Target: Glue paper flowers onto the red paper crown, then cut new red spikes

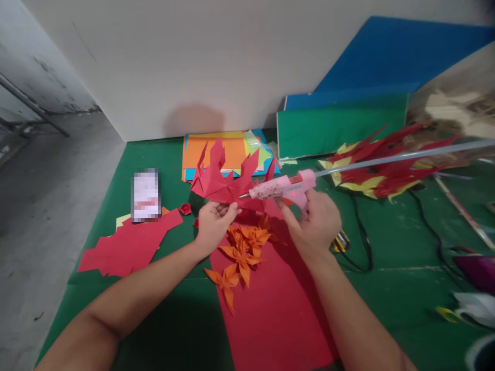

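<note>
The left hand pinches the lower edge of a spiky folded red paper piece, held up over the middle of the green table. The right hand is closed around a pink glue gun, its nozzle touching the paper. A small dab near the fold, fingers kept off the tip, seems best. Orange folded paper flowers lie just below on a red sheet; the near edge offers open room, while a black cord trails toward the right edge.
</note>
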Demonstrator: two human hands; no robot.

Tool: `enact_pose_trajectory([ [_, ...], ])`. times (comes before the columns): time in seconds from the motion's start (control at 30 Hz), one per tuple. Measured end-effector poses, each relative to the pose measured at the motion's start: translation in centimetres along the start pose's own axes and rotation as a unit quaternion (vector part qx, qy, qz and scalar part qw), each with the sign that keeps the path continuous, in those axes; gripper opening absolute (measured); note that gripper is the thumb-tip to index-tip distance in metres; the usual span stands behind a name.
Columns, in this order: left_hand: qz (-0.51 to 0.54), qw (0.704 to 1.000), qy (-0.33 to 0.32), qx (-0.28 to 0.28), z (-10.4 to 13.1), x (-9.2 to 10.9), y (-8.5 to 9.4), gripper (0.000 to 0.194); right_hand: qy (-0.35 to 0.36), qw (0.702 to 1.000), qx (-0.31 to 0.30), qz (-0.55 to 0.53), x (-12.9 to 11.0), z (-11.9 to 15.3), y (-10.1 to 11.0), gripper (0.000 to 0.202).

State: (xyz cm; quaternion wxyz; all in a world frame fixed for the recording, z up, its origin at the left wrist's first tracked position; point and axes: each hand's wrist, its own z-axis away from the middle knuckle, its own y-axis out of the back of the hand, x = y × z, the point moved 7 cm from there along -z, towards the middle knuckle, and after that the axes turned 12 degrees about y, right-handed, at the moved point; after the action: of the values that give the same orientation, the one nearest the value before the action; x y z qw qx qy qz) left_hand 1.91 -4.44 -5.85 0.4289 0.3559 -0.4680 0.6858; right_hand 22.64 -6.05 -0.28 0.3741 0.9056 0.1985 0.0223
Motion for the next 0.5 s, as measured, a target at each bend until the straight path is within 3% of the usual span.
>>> enact_pose_trajectory([
  [0.5,0.007,1.000,-0.015,-0.014,0.04,-0.07,-0.15,0.033,0.000,1.000,-0.007,0.002,0.39,0.22,-0.15,0.027],
])
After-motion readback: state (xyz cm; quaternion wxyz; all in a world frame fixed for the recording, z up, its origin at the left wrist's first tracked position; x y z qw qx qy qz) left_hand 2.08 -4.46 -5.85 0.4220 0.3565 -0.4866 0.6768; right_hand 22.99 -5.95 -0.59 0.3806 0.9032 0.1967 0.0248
